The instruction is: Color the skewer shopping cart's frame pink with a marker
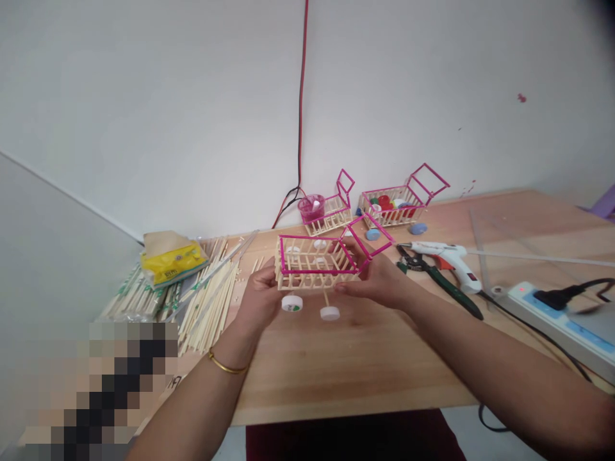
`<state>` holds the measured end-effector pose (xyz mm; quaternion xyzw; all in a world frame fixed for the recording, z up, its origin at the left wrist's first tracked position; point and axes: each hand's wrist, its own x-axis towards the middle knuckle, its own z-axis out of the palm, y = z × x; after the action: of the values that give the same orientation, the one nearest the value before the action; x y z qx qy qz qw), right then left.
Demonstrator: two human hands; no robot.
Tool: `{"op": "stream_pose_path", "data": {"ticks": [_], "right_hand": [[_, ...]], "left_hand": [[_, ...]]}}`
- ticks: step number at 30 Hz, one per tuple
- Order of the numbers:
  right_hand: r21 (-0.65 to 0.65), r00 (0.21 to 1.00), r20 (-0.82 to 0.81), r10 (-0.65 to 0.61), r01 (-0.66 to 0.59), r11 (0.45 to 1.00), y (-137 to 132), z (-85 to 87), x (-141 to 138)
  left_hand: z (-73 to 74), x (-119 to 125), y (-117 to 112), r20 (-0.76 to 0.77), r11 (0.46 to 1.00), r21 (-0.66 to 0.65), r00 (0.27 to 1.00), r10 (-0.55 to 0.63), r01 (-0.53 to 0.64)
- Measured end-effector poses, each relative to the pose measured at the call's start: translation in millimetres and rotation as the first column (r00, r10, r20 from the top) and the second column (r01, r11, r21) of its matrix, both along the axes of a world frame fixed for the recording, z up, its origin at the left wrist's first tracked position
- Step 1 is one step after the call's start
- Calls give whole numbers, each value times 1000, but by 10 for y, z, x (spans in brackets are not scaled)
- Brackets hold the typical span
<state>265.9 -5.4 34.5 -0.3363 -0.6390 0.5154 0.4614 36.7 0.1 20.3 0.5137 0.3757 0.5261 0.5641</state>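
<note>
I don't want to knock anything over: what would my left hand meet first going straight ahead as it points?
Your left hand holds the stick cart, so that comes first; beyond it, the pink cup looks roughly in line, though depth is unclear.

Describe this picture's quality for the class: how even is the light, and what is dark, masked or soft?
Head view: light is diffuse across the wall; the upper right corner darkens; coarse pixel blocks mask the lower left; the held cart reads clearly, but small print on the yellow packet is too soft to read.
</note>
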Motion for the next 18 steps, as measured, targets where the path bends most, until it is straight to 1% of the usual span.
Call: {"op": "stream_pose_path", "data": {"ticks": [3,5,12,18], "right_hand": [[0,1000,16,-14,14,1000,-3,7,0],[2,1000,17,-16,16,1000,-3,13,0],[4,1000,4,-11,11,1000,12,1,15],[-4,1000,18,-12,12,1000,17,-21,21]], "left_hand": [[0,-39,10,-79,999,45,997,12,-8],[-11,-64,19,-101,999,53,995,12,-6],[-53,-128,68,-118,999,13,992,-47,49],[-69,-145,82,-129,998,-3,989,-68,69]]}}
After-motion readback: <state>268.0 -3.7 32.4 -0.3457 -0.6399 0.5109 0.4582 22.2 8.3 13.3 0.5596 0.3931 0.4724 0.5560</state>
